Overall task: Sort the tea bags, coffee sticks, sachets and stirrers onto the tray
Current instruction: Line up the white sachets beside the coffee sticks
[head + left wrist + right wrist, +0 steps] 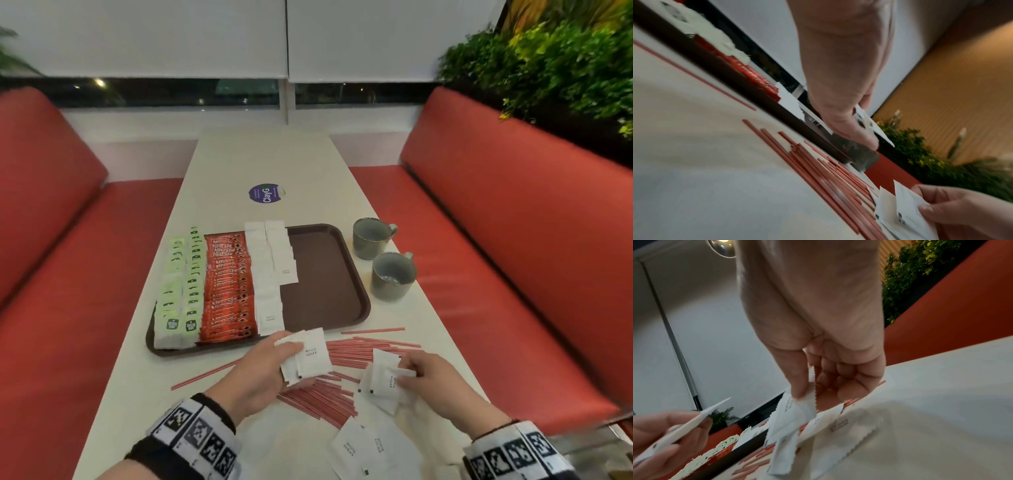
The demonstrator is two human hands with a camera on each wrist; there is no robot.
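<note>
My left hand [263,370] gripped a sachet stack [308,356] just before the tray [329,274], my right hand [428,380] pinched probably one more sachet [390,380] off the table pile; squaring edges first would have helped.

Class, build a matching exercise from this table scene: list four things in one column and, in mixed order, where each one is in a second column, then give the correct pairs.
Column A
1. tea bags
2. stirrers
3. grey mugs
4. stack of white sugar sachets

Column B
a. loose on the table, near side of the tray
b. held in the left hand
c. in rows at the tray's left end
d. on the table, right of the tray

Pairs: 1-c, 2-a, 3-d, 4-b
</note>
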